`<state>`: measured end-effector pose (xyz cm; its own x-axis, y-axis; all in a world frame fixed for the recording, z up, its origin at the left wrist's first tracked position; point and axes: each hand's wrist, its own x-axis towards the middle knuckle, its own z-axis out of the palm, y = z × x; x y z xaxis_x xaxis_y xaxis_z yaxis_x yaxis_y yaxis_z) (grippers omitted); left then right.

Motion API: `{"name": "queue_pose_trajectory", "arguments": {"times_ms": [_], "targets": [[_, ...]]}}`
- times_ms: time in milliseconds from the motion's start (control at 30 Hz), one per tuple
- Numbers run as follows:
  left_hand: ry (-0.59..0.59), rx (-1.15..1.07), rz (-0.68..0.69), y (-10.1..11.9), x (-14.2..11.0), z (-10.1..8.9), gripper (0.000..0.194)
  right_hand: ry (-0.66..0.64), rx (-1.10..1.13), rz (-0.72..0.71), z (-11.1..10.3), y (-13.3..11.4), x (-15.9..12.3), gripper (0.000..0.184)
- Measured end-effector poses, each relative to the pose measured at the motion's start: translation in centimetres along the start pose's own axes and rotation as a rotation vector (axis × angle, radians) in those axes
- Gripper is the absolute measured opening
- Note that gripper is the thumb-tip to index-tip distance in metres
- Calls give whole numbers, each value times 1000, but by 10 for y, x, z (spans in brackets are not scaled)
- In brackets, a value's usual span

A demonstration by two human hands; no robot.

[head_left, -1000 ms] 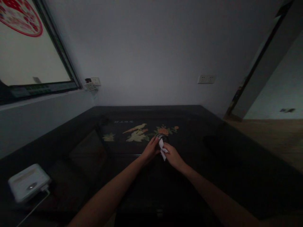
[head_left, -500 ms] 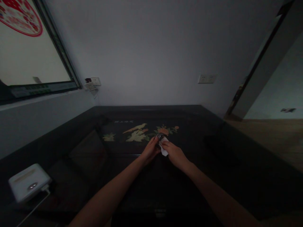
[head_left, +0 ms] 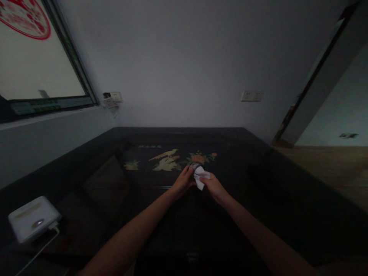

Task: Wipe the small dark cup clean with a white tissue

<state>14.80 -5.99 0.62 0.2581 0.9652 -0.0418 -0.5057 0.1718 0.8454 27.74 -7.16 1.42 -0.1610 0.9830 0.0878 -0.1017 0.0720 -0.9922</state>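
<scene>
My left hand (head_left: 184,183) is closed around a small dark round object with a shiny rim (head_left: 196,165), held over the middle of the dark table. The fingers cover much of it, so its exact kind does not show. Pinched in my right hand (head_left: 214,187) is a crumpled white tissue (head_left: 201,176). The tissue lies against the near right side of the round object, and its lower corner hangs free between the two hands.
The dark glossy table (head_left: 178,234) carries a painted bird (head_left: 165,154) and flowers (head_left: 197,158). A white box (head_left: 34,219) with a cable stands at the left. Behind are a wall with sockets (head_left: 252,96) and a window (head_left: 40,73).
My right hand has shifted slightly right and down, and more of the white tissue now shows. My left hand keeps its hold on the round object in nearly the same place.
</scene>
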Motion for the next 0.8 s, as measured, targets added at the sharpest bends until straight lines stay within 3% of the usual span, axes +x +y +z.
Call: {"name": "queue_pose_trajectory", "arguments": {"times_ms": [167, 300, 433, 600, 700, 800], "targets": [[24, -15, -9, 1, 0, -1, 35, -218, -567, -266, -9, -10, -7, 23], [21, -55, -35, 1, 0, -1, 36, -242, -1012, -399, -16, -13, -10, 48], [28, -87, -56, 3, -1, 1, 33, -256, -1252, -435, -19, -14, -10, 52], [8, -89, -42, 3, -1, 1, 33, -259, -1216, -418, -18, -14, -12, 57], [16, -64, -37, 2, 0, 0, 34, -263, -987, -374, -15, -12, -13, 56], [26, -37, -31, 1, 1, -1, 36, -279, -635, -267, -12, -10, -10, 37]]}}
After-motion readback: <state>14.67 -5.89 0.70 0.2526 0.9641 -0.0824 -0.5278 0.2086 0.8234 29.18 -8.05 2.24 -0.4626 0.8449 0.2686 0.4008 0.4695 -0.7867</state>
